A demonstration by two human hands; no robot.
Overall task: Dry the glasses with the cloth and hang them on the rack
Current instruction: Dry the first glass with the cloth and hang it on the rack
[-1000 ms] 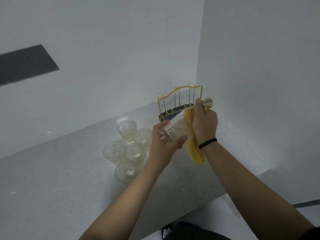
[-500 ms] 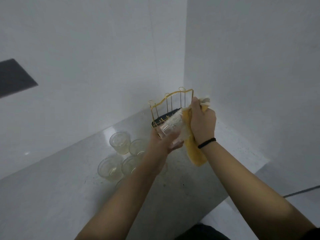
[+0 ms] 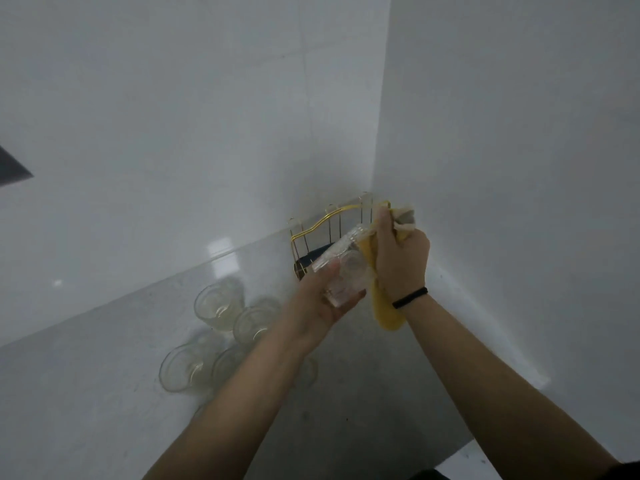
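Observation:
My left hand grips a clear patterned glass by its base, tilted with its mouth toward the corner. My right hand grips a yellow cloth pushed against the glass's mouth; the cloth's tail hangs below my wrist. Behind both hands stands a gold wire rack with a dark tray, in the corner of the counter. Several more clear glasses stand upright on the counter to the left, partly hidden by my left forearm.
The grey speckled counter meets white walls at the back and right. Its front edge runs at the lower right, with floor beyond. A dark patch marks the wall at the far left.
The view has swung right and down. My left hand has turned the glass so its base faces me more, while my right hand keeps the cloth against it.

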